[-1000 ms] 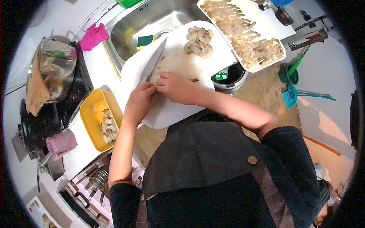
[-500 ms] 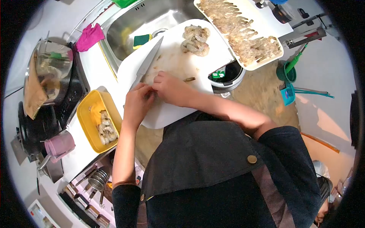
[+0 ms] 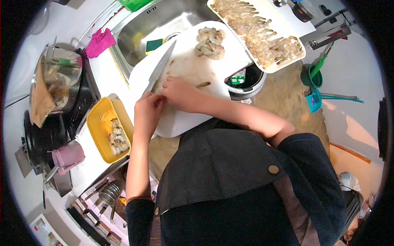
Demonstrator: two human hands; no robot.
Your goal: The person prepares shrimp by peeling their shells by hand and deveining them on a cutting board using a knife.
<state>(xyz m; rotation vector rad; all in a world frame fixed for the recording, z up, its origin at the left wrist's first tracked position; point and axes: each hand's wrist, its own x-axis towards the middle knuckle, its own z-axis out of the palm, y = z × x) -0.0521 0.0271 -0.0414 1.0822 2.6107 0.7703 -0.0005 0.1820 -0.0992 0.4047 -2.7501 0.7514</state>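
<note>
My left hand (image 3: 148, 110) and my right hand (image 3: 179, 94) meet over the lower left of a white cutting board (image 3: 186, 37). Fingers of both are pinched together; whatever sits between them is hidden. Just beyond the fingertips lies a knife (image 3: 163, 61), its blade pointing away towards the sink. A small shrimp tail piece (image 3: 203, 85) rests on the board beside my right wrist. Further up is a pile of grey raw shrimp (image 3: 210, 43). To the left, a yellow tub (image 3: 95, 123) holds several peeled-looking shrimp (image 3: 118, 139).
A cream tray (image 3: 281, 30) loaded with shrimp stands at the upper right. Behind the board is a steel sink (image 3: 135, 45) with a sponge (image 3: 154, 46). A bin (image 3: 257, 87) stands beneath the board's right edge. A pink cloth (image 3: 99, 43) and pink cup (image 3: 69, 157) are left.
The view has shifted slightly, moving the tub and left-side things a little rightward in frame. Both hands stay pinched together at nearly the same spot on the board.
</note>
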